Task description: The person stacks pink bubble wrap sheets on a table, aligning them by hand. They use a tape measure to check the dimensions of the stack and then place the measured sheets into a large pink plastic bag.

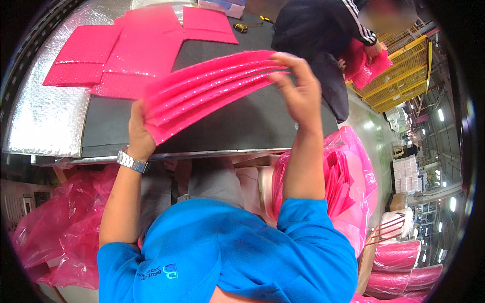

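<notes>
Spread across the middle: a dark table (242,129), with a silver bubble sheet (48,118) along its left side. Just past the near edge, at right: a pink bag (362,169), translucent, with loose pieces (337,187) of pink inside. At left, crumpled: a second bag (70,222), contents impossible to make out. Beyond the far right part of the table: a co-worker (313,38) in dark clothes, holding pink wrap (366,76). Lying toward the far left, in overlapping groups: flat pouches (146,43), also pink. Held up over the table, between both hands: a sheaf (202,93) of pink pouches, fanned into layers. At its left end: the left hand (140,131), closed firmly around it. At its right end: the right hand (303,91), thumb and fingers parted about the edges; cannot tell whether pinching or merely touching. Done, to judge by this: gathering several into one sheaf. Left, probably: squaring those uneven layers, then seeing to the flat pouches, not yet picked up. Near the far edge: a tape measure (240,28).
</notes>
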A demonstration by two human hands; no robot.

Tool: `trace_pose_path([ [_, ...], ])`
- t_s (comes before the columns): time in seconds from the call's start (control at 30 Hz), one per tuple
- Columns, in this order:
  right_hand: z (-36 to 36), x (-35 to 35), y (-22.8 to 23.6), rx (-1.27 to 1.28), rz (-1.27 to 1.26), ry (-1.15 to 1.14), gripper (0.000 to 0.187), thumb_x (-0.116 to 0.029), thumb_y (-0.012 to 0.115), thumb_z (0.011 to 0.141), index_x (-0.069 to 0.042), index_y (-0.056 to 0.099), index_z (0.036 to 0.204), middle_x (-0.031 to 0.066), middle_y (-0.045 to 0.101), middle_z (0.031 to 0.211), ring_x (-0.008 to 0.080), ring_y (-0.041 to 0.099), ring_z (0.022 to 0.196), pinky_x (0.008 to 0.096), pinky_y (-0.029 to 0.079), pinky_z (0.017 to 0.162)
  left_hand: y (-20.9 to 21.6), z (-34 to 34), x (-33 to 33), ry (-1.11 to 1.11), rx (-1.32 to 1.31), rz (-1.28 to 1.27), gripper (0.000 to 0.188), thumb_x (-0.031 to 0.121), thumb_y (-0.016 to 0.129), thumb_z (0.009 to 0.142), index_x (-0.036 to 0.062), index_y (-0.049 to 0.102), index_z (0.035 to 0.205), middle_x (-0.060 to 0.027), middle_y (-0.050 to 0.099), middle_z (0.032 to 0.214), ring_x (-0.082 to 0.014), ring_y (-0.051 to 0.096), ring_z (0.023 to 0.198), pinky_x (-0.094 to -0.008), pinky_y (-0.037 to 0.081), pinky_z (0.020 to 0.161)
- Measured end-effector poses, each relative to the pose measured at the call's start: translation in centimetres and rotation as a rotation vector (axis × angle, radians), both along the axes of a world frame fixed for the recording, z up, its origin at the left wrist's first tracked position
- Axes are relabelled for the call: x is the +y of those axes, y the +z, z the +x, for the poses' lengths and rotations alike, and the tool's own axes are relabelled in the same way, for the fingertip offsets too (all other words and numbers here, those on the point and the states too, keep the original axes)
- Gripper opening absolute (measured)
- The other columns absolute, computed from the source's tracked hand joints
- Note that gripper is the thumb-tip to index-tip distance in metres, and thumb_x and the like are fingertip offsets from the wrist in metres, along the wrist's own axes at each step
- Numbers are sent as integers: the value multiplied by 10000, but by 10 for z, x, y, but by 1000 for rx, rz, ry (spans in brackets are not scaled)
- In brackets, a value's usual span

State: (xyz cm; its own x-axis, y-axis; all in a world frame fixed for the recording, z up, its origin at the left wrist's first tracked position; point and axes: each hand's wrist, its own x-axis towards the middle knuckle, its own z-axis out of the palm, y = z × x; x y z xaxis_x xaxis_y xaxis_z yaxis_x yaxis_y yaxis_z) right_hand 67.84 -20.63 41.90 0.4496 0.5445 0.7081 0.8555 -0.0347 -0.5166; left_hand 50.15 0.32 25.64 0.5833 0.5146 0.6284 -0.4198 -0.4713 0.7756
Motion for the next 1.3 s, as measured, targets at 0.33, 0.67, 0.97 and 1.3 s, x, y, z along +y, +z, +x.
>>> trace_pose_path([
  [0.33, 17, -28, -26, 155, 280, 115, 159, -173, 532, 873, -36, 560, 795, 63, 553, 778, 194, 554, 821, 339, 406, 868, 2, 1, 1, 119, -7, 144, 446, 78, 637, 779, 34, 389, 1148, -131, 587, 1038, -193, 573, 935, -315, 450, 805],
  [0.67, -8, -3, -46, 469, 195, 186, 78, -100, 653, 767, -45, 599, 784, 50, 608, 797, 169, 561, 777, 274, 411, 778, 4, -4, 0, 164, 73, 197, 422, 130, 618, 803, 39, 398, 1151, -124, 581, 1029, -204, 573, 928, -312, 439, 796],
  [0.97, 14, -5, -5, 371, 534, 236, 192, -186, 627, 822, -9, 555, 839, 44, 572, 754, 123, 545, 742, 236, 418, 724, 6, -5, 1, 120, 46, 234, 406, 118, 609, 807, 34, 402, 1146, -120, 569, 1045, -185, 562, 928, -307, 435, 795],
  [1.3, 4, -16, -16, -17, -12, -54, 157, -176, 659, 793, -29, 614, 762, 4, 590, 774, 81, 509, 749, 220, 395, 694, 8, -6, -1, 107, 76, 147, 447, 114, 651, 778, 33, 396, 1137, -118, 567, 1059, -178, 557, 947, -308, 443, 806],
])
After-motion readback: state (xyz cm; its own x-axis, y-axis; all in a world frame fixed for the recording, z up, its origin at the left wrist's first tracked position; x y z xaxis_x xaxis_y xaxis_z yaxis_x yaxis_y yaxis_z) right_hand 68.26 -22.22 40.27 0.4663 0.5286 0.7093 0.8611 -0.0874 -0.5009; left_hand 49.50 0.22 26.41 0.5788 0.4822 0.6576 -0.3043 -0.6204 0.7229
